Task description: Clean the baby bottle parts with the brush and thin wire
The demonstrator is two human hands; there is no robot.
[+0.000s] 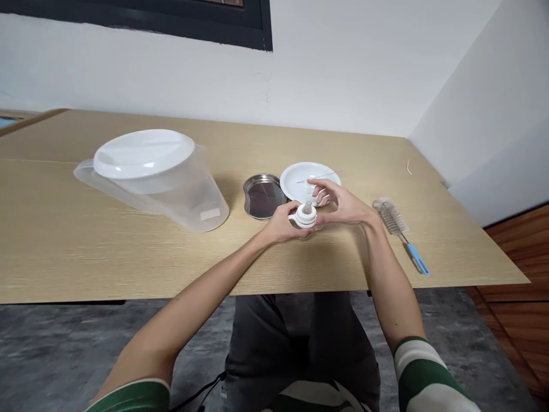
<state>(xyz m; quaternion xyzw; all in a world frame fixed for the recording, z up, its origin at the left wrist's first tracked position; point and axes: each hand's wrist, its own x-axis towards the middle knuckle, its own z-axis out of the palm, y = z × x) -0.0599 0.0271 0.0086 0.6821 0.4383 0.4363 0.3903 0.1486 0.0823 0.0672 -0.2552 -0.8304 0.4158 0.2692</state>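
Observation:
My left hand (pixel 283 223) is wrapped round a small baby bottle (pixel 306 216) with a white collar, a clear teat on top and a white side handle. The bottle is held upright just above the table, its lower body mostly hidden. My right hand (pixel 338 203) is close against the bottle's right side, its thumb near the collar and its fingers apart and curved over a white plate (pixel 294 173). A thin wire-like rod (pixel 326 174) lies across the plate. Something small and pale on the plate is partly hidden by my right fingers.
A kidney-shaped metal tray (pixel 262 197) sits left of the plate. Further left stands a large translucent pitcher (pixel 184 194) with a white lid. A bottle brush (pixel 392 217) with a blue handle lies at right on the wooden table (pixel 141 252), near a thin white strip (pixel 409 167).

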